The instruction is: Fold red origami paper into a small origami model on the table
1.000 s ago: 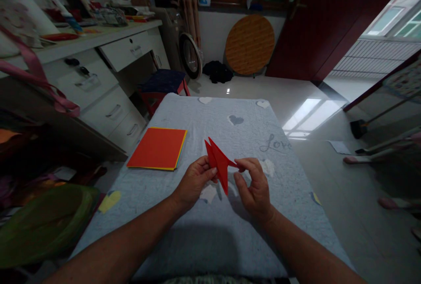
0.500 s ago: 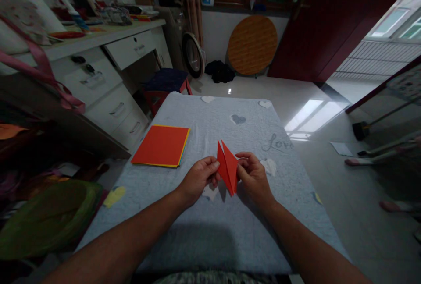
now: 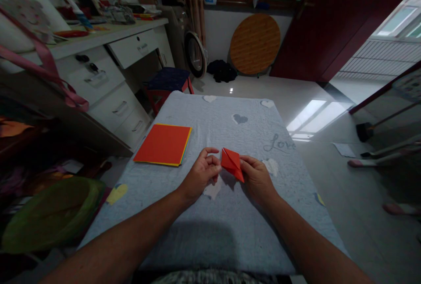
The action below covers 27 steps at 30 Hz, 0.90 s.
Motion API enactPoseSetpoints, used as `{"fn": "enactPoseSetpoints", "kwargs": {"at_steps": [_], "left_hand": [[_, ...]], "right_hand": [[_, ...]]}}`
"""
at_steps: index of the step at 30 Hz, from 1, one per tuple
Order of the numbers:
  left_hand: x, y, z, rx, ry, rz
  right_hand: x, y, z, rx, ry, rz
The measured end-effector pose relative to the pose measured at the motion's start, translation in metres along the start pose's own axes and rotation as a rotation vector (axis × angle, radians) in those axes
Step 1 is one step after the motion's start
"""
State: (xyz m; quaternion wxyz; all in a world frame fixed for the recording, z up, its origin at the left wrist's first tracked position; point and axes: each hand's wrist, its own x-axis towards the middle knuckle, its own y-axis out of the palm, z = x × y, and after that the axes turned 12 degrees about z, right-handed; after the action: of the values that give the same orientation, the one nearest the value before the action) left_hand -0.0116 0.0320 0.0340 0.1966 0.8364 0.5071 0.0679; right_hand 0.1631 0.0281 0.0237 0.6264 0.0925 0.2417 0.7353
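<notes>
A folded piece of red origami paper is held just above the cloth-covered table, its creased layers forming a small pointed shape. My right hand pinches its right side between thumb and fingers. At the left edge of the paper, my left hand has its thumb and a curled finger closed together, with the index finger stretched out above. The fingertips there seem to grip the edge lightly. To the left lies a square stack of origami paper, red on top with yellow and other colours showing at its edges.
A pale blue cloth with hearts and lettering covers the table. Beyond it are a blue-topped stool, a white desk with drawers and a washing machine with its door open. A green bin stands at the left.
The red paper has turned from a tall narrow diamond to a shorter, tilted shape. My left index finger has lifted off it, while my right hand has tightened around its right side.
</notes>
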Motion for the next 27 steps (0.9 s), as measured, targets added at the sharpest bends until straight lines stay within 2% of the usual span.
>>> {"fn": "enactPoseSetpoints", "kwargs": {"at_steps": [7,15,18,22,25,27], "left_hand": [[0.000,0.000,0.006,0.156,0.005,-0.049],[0.001,-0.005,0.011,0.209,0.007,-0.068],[0.001,-0.005,0.010,0.222,0.039,-0.069],[0.000,-0.005,0.005,0.347,0.124,-0.083],[-0.002,-0.003,0.002,0.418,0.160,-0.062],[-0.003,-0.001,0.002,0.366,0.145,-0.037]], "right_hand": [[-0.001,0.001,0.000,0.068,0.048,0.029],[-0.002,0.002,-0.002,0.091,0.066,0.078],[-0.005,0.003,0.002,0.088,0.067,0.109],[-0.007,0.003,0.006,0.089,0.070,0.177],[-0.006,0.003,0.005,0.090,0.075,0.155],[-0.006,0.002,0.004,0.084,0.069,0.124]]}}
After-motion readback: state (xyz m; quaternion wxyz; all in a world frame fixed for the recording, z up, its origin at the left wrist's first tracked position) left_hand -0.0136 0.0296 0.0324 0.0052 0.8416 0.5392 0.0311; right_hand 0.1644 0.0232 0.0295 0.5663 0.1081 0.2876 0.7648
